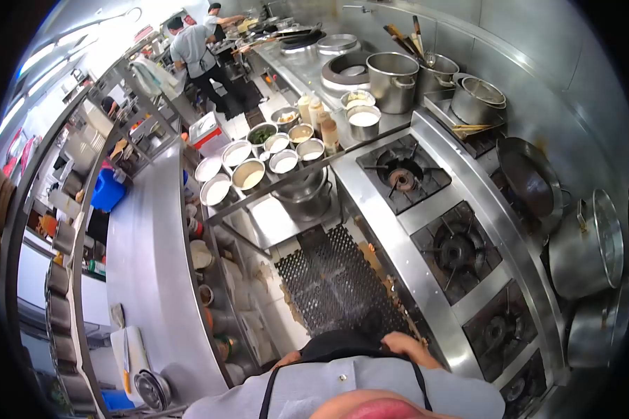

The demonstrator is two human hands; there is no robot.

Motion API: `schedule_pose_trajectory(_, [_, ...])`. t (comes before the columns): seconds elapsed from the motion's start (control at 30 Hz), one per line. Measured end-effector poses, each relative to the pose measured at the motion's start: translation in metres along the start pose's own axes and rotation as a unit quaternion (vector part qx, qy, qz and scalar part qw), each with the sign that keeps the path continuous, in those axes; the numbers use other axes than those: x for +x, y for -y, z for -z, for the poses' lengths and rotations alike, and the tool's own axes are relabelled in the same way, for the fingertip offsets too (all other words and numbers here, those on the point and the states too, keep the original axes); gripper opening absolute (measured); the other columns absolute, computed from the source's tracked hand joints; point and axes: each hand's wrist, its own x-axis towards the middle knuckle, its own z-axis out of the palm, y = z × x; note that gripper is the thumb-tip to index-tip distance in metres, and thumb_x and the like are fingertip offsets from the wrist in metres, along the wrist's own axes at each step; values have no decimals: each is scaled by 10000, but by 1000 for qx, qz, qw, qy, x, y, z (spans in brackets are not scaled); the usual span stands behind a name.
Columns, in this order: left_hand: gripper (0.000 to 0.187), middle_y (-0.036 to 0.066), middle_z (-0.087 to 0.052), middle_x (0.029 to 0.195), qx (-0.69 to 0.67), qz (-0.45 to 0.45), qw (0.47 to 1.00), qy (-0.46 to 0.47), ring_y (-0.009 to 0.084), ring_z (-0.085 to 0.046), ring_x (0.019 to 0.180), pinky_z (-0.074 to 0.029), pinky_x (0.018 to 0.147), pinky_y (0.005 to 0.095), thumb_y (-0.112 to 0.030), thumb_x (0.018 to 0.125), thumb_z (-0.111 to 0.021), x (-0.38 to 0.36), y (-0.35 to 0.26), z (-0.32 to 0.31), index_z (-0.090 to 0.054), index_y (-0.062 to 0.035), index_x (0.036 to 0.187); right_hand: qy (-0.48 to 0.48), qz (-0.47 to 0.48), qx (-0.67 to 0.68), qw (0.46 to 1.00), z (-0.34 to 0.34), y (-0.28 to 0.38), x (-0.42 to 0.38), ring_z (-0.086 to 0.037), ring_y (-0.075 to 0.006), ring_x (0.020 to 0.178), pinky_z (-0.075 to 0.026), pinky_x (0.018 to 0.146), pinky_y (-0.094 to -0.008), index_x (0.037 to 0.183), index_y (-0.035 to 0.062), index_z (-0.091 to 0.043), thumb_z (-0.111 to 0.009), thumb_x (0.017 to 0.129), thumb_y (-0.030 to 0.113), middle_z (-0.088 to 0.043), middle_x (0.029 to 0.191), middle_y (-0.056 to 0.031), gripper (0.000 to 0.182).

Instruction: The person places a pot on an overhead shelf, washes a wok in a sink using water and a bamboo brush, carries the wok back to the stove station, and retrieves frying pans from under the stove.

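Note:
My right hand [396, 341] is at my waist, against the black apron [346, 342]. Its fingers are mostly out of sight, so whether it holds anything does not show. Of my left hand [287, 359] only a sliver of skin appears at the apron's other side, and its fingers are hidden. A stove [407, 221] with several burners runs along my right. To my left is a long steel counter [150, 230]. A perforated black floor mat [332, 279] lies in front of me.
Ahead, several metal containers [249, 174] of white and pale contents stand beside squeeze bottles [328, 131]. A large pot [391, 82] and a wok [528, 174] are along the right wall. A knife [126, 359] lies on a white board [138, 349]. Two people [196, 52] stand farther back.

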Motion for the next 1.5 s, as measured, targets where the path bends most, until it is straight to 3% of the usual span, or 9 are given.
schedule_pose_trajectory(0.23, [379, 86, -617, 791, -295, -18, 933, -203, 167, -578, 645, -477, 541, 323, -149, 853, -528, -60, 2, -77, -539, -5, 1204, -38, -80, -118, 989, 18, 57, 7, -625, -366, 975, -501, 832, -479, 1016, 99, -652, -516, 815, 183, -653, 1025, -191, 257])
schedule_pose_trajectory(0.5, [450, 212, -661, 1008, -247, -26, 923, -293, 318, -634, 977, -474, 859, 384, -296, 807, -639, -61, 88, -210, -588, -27, 1164, 47, 9, -214, 976, 5, 130, -4, -615, -348, 993, -498, 825, -460, 1028, 92, -636, -564, 820, 220, -655, 1021, -173, 255])
schedule_pose_trajectory(0.7, [355, 225, -653, 947, -179, -39, 888, -422, 367, -631, 912, -487, 804, 430, -141, 790, -567, -101, 73, -197, -591, -36, 1129, -21, 56, -209, 976, -30, 162, -25, -612, -380, 955, -493, 811, -476, 1004, 75, -622, -542, 854, 239, -651, 980, -195, 237])
schedule_pose_trajectory(0.83, [287, 240, -649, 955, -196, -89, 903, -373, 387, -615, 964, -479, 835, 440, -126, 826, -506, -137, 36, -199, -610, -47, 1082, 29, 38, -166, 985, -79, 131, -60, -606, -405, 929, -486, 803, -493, 977, 56, -606, -506, 888, 258, -645, 946, -215, 242])
schedule_pose_trajectory(0.97, [242, 103, -662, 900, -404, -90, 879, -236, 171, -626, 816, -493, 731, 300, -131, 896, -534, -107, 57, -192, -590, -20, 1103, 10, 0, -143, 990, -106, 101, -81, -606, -405, 946, -478, 824, -502, 1029, 65, -591, -496, 889, 263, -636, 979, -228, 261])
schedule_pose_trajectory(1.1, [259, 84, -655, 906, -478, -128, 848, -189, 135, -613, 815, -485, 714, 259, -148, 920, -528, -189, 3, -126, -567, -32, 1148, 10, -56, -139, 989, -122, 92, -102, -597, -407, 974, -475, 839, -496, 1057, 73, -587, -505, 881, 235, -628, 1015, -231, 254])
schedule_pose_trajectory(1.17, [293, 82, -651, 912, -362, -198, 847, -335, 147, -605, 819, -481, 760, 277, -138, 913, -538, -198, 18, -101, -556, 10, 1166, -47, -52, -146, 987, -125, 92, -115, -587, -380, 1006, -474, 850, -477, 1068, 89, -589, -510, 884, 219, -620, 1049, -205, 239])
schedule_pose_trajectory(1.3, [280, 76, -654, 901, -417, -185, 769, -447, 129, -602, 797, -473, 698, 242, -148, 920, -548, -240, 35, -91, -549, -3, 1161, -66, -71, -116, 988, -136, 100, -126, -580, -364, 1020, -474, 853, -463, 1061, 91, -589, -513, 889, 212, -614, 1063, -181, 225])
schedule_pose_trajectory(1.5, [400, 163, -662, 954, -300, -51, 836, -457, 213, -636, 860, -485, 782, 325, -250, 907, -549, -255, 55, -177, -540, 13, 1207, -85, 74, -163, 980, -123, 92, -128, -595, -377, 945, -486, 795, -481, 1025, 72, -576, -525, 882, 184, -611, 996, -181, 188])
